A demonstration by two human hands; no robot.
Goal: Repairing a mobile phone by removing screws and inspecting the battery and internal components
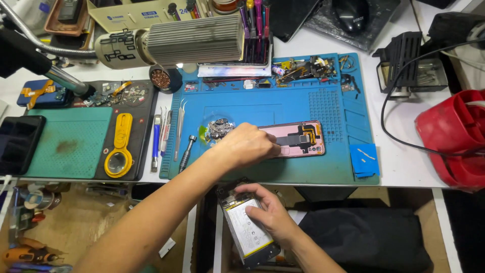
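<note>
Head view looks down on a white table (399,167) carrying a blue silicone repair mat (323,101). Left hand (247,145) reaches across onto the pink opened phone back shell (298,137) lying on the mat; its fingertips are curled against the shell's left end, and whether they pinch anything is hidden. Just left of that hand, a small heap of silvery metal parts (218,127) is partly covered. Right hand (270,210) has its grip closed around a dismantled phone body with a white battery (247,235), held below the table edge. Upper mat trays hold small jumbled components, too fine to tell apart.
</note>
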